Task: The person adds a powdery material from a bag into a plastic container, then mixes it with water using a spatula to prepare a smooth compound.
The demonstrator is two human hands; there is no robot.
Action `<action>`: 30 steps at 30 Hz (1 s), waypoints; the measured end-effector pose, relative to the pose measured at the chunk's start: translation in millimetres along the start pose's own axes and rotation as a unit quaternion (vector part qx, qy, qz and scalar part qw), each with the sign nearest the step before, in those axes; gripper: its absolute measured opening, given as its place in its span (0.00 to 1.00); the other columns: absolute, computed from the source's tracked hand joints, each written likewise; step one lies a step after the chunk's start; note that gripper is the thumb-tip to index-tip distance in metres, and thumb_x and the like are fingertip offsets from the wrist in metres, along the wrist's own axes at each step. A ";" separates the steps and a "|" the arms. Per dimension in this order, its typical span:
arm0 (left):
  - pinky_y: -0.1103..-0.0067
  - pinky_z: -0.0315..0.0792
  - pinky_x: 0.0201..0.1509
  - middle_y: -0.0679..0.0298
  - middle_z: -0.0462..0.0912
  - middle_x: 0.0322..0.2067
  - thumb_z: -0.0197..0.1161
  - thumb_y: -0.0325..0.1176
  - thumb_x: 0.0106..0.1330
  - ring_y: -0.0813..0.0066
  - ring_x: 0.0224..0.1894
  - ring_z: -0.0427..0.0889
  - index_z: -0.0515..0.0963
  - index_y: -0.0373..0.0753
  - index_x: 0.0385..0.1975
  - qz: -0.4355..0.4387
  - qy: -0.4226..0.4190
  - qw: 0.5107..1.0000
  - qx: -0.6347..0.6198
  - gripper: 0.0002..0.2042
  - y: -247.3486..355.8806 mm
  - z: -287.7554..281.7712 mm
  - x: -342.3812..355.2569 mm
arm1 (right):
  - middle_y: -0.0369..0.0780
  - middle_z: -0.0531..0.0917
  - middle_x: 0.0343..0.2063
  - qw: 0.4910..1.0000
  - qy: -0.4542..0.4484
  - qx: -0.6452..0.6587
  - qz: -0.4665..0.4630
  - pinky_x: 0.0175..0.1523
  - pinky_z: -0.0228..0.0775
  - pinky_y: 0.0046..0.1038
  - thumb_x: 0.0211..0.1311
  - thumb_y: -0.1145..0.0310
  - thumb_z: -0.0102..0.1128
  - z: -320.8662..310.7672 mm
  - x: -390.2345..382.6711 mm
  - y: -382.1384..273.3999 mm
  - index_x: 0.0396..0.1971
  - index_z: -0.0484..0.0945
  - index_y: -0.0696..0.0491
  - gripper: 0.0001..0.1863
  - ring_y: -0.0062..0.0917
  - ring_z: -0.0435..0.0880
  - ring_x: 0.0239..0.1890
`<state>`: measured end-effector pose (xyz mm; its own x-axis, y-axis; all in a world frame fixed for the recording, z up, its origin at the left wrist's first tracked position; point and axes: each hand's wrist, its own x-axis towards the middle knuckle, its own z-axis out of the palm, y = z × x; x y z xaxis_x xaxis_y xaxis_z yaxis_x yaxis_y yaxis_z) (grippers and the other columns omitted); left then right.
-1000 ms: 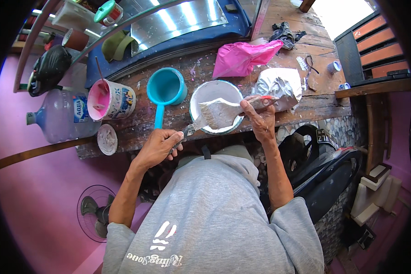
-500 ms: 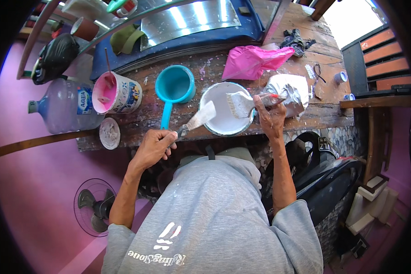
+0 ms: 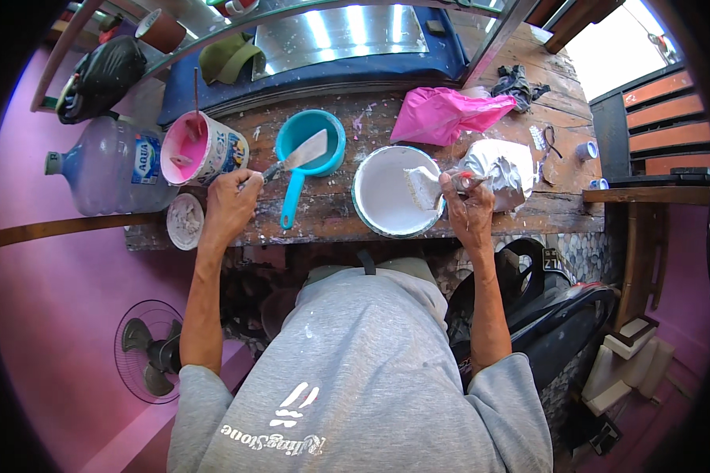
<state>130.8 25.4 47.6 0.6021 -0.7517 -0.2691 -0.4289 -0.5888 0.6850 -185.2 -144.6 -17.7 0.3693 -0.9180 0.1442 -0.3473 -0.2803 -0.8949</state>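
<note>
My left hand [image 3: 233, 206] is closed round the handle of a putty knife [image 3: 306, 150]. Its whitened blade points up and right, over the teal dipper [image 3: 293, 191]. My right hand [image 3: 470, 211] grips a wide paintbrush [image 3: 424, 189] at the right rim of the white bucket [image 3: 361, 201]. White-coated bristles hang inside the bucket's opening. A pale coating lines the bucket; how deep any paint lies in it I cannot tell. Just right of the brush sits a crumpled silvery-white bag [image 3: 506, 169].
Left on the wooden table [image 3: 327, 225] stand a pink-stained pail [image 3: 233, 154] with a stick, a white lid [image 3: 185, 222] and a large water jug [image 3: 102, 169]. A pink plastic bag [image 3: 442, 116] lies behind the bucket. A fan [image 3: 150, 351] stands lower left.
My left hand has carried the putty knife left and away, from beside the bucket to over the dipper. The brush has turned, its bristles now lower against the bucket's right side.
</note>
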 end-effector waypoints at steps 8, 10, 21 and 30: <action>0.68 0.73 0.37 0.49 0.80 0.23 0.56 0.37 0.59 0.58 0.29 0.83 0.81 0.32 0.30 0.106 0.075 0.983 0.131 0.13 -21.5 35.0 47.3 | 0.44 0.83 0.26 0.988 -0.018 -0.007 -0.153 0.27 0.72 0.27 0.59 0.72 0.62 7.6 -1.1 -24.3 0.27 0.78 0.60 0.07 0.29 0.82 0.21; 0.65 0.73 0.39 0.45 0.80 0.25 0.57 0.38 0.58 0.51 0.32 0.82 0.80 0.32 0.30 0.099 0.082 0.984 0.126 0.14 -24.2 47.8 59.1 | 0.44 0.83 0.26 0.988 0.019 -0.051 -0.141 0.28 0.73 0.28 0.59 0.73 0.61 7.6 -4.3 -23.6 0.26 0.77 0.60 0.06 0.30 0.83 0.23; 0.59 0.71 0.47 0.40 0.81 0.35 0.59 0.48 0.58 0.42 0.41 0.80 0.77 0.30 0.37 -0.020 0.114 0.991 0.067 0.23 -83.3 74.5 99.8 | 0.43 0.84 0.28 0.982 0.045 -0.098 -0.156 0.34 0.74 0.26 0.57 0.73 0.64 3.9 -9.5 -3.4 0.32 0.80 0.62 0.07 0.26 0.83 0.27; 0.67 0.74 0.37 0.55 0.78 0.26 0.56 0.69 0.55 0.60 0.30 0.80 0.74 0.34 0.34 -0.012 0.287 0.956 0.053 0.35 -67.6 62.2 38.8 | 0.37 0.83 0.26 0.988 0.070 0.123 0.067 0.33 0.73 0.20 0.61 0.70 0.62 4.8 -18.6 17.6 0.34 0.80 0.62 0.09 0.18 0.81 0.29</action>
<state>141.3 17.5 -51.3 0.8702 -0.4688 0.1518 -0.4576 -0.6545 0.6019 -194.1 -131.1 -38.2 0.2054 -0.9769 0.0585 -0.1589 -0.0922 -0.9830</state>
